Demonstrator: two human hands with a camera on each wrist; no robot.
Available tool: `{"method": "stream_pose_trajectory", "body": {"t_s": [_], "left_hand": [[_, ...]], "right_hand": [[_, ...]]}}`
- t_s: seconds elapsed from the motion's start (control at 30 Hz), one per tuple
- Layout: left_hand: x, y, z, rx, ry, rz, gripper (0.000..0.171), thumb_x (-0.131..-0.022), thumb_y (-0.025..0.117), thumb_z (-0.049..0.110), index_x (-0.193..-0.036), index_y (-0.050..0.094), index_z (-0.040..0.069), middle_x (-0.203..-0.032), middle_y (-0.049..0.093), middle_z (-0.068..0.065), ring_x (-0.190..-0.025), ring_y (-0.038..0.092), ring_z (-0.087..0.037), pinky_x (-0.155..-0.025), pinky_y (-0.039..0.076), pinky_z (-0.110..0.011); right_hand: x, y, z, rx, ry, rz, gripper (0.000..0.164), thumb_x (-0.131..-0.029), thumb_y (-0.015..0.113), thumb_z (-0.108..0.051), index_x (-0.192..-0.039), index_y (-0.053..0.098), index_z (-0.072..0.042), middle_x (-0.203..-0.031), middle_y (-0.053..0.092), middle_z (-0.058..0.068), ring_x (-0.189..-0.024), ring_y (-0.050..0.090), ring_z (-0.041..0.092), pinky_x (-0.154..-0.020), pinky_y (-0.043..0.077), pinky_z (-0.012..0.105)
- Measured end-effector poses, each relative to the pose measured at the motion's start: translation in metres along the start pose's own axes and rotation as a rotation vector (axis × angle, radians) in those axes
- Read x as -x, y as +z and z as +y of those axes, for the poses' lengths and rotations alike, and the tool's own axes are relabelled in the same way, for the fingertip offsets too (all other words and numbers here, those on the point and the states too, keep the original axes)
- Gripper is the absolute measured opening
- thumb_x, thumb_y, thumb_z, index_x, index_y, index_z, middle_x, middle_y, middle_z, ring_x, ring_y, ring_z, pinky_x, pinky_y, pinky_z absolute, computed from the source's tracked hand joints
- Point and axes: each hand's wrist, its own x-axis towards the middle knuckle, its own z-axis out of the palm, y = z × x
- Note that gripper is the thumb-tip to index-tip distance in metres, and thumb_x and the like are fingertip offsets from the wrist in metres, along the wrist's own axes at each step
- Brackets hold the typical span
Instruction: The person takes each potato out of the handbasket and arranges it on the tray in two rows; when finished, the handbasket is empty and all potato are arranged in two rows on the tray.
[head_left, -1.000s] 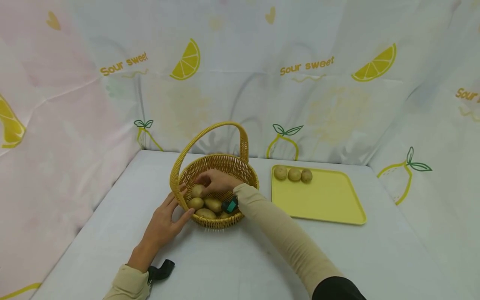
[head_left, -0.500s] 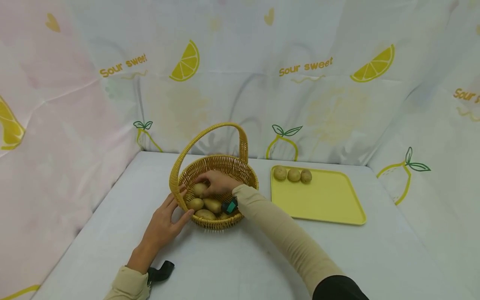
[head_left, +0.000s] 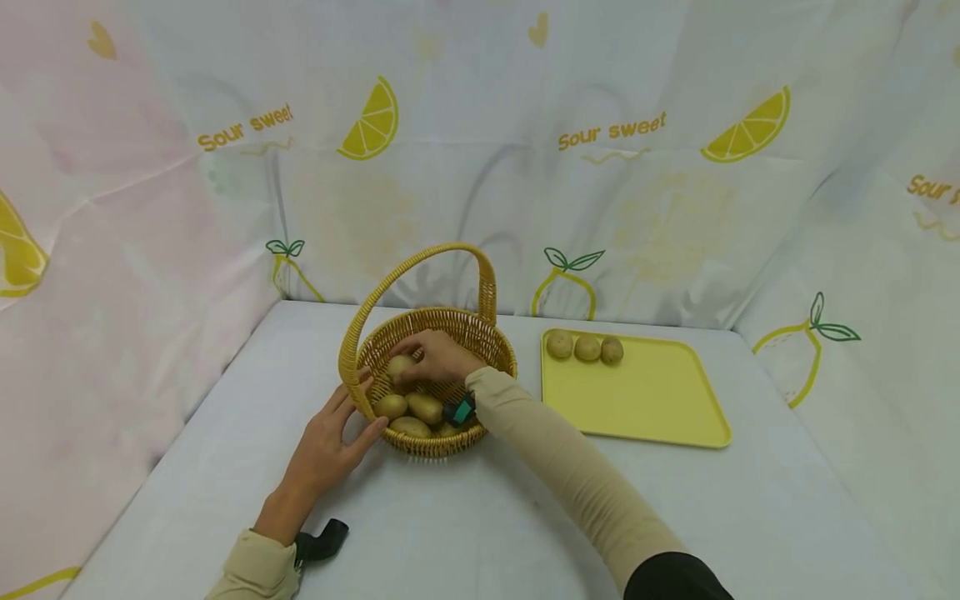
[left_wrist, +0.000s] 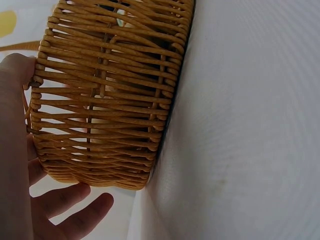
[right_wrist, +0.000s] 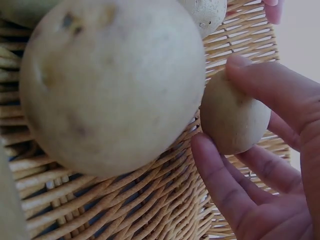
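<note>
Inside the wicker basket [head_left: 504, 354], my right hand [head_left: 442, 358] holds a potato [head_left: 401, 367] pinched between thumb and fingertips. The right wrist view shows this potato [right_wrist: 235, 115] lifted beside a larger potato [right_wrist: 112, 90] close to the camera. Several other potatoes [head_left: 424, 408] lie at the basket's near side. My left hand [head_left: 322, 454] rests against the basket's left side with spread fingers, its thumb at the rim and its other fingers near the handle's base. In the left wrist view, those fingers [left_wrist: 85, 217] lie along the woven wall [left_wrist: 107, 110].
A yellow tray [head_left: 637, 396] lies to the right of the basket, with three potatoes [head_left: 588, 348] in a row at its back left corner. The tall handle [head_left: 420, 265] arches over the basket. A white cloth [head_left: 480, 525] covers the table, and a lemon-print curtain hangs behind.
My right hand has drawn its potato up and slightly back inside the basket, away from the others. The left hand and the tray stay where they were.
</note>
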Motion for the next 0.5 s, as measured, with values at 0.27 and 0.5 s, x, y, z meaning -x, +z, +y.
{"method": "stream_pose_trajectory", "body": {"t_s": [0.27, 0.5], "left_hand": [[-0.0008, -0.0014, 0.0022, 0.011, 0.001, 0.002, 0.065, -0.096, 0.077, 0.022, -0.151, 0.050, -0.001, -0.161, 0.042, -0.013, -0.142, 0.044, -0.036, -0.105, 0.043, -0.059], [-0.0006, 0.0001, 0.0011, 0.015, -0.006, 0.001, 0.065, -0.096, 0.077, 0.022, -0.152, 0.050, 0.000, -0.161, 0.042, -0.013, -0.142, 0.044, -0.036, -0.105, 0.043, -0.060]], "right_hand": [[0.0031, -0.0022, -0.0063, -0.035, 0.030, -0.018, 0.046, -0.090, 0.084, -0.017, -0.133, 0.071, -0.008, -0.128, 0.070, 0.002, -0.109, 0.063, 0.011, -0.087, 0.051, 0.022], [0.0036, -0.0030, -0.0077, -0.008, -0.004, 0.017, 0.046, -0.089, 0.085, -0.015, -0.132, 0.070, -0.008, -0.127, 0.070, 0.005, -0.108, 0.063, 0.013, -0.087, 0.051, 0.022]]}}
